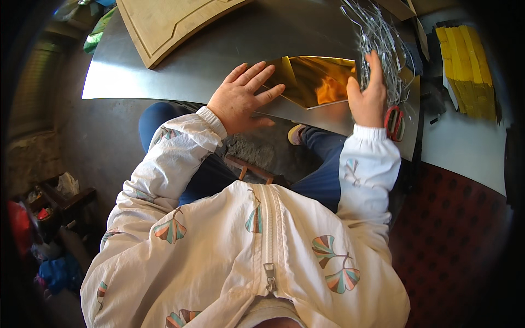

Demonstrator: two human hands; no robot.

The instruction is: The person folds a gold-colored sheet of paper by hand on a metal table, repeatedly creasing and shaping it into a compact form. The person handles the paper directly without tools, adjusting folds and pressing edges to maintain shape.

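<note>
From the head view, the left hand (240,98) lay flat, fingers spread, its grip released, pressing the gold foil sheet (314,79) onto the grey worktop (180,71). The right hand (367,93) stood upright beside the sheet's far edge, fingers closed among silver wire strips (377,33); red scissors (394,123) lay just beside its wrist.

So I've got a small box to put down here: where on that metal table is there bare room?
The widest bare patch of the metal table lies between the wooden board and the left hand. It is crowded on the right: the gold sheet, the wire bundle under the right hand, and red scissors.
</note>
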